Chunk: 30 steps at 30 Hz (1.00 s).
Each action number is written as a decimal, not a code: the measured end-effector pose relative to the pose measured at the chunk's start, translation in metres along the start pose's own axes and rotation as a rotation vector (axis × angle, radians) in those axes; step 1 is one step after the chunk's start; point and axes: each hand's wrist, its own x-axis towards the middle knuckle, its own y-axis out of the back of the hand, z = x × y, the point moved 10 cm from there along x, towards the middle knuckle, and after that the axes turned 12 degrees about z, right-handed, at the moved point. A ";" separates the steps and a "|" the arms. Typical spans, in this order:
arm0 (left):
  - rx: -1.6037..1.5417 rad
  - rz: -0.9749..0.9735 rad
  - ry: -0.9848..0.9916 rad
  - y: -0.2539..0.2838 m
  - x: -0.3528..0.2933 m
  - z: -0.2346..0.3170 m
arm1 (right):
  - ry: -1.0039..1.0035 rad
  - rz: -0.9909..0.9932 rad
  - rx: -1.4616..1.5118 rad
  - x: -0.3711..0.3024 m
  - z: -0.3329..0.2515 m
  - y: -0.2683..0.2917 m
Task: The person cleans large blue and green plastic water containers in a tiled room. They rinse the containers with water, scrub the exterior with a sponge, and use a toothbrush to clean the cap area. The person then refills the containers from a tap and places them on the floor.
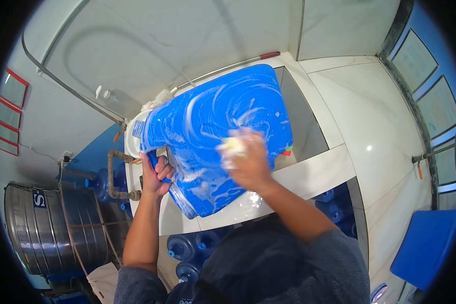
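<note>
A large blue plastic water container (223,106) lies on its side across the white tiled counter and sink, streaked with swirls of soap foam. My left hand (157,175) is wrapped round its handle at the lower left. Over the container's broad face, my right hand (251,157) presses a pale yellow-white sponge (233,146) against the foamy surface. Motion blurs the hand and sponge, and the fingers partly cover the sponge. Something small, red and green (287,151) shows beside the container's right edge.
Behind the container, a metal pole with a red grip (269,54) leans along the wall. A clear pump bottle (114,99) stands at the left. Brown pipes (111,175) with a tap rise beside the counter. Several round blue water bottles (181,247) sit underneath. A steel tank (55,228) stands at far left.
</note>
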 end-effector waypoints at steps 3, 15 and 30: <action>0.018 -0.117 0.006 -0.002 0.003 -0.002 | -0.344 0.063 -0.352 -0.056 0.131 0.040; 0.105 -0.183 -0.085 -0.003 -0.029 -0.004 | -0.744 0.097 -0.131 -0.079 0.132 0.030; 0.668 -0.355 -0.622 -0.155 -0.090 0.023 | -0.157 -1.333 0.550 0.151 0.013 -0.135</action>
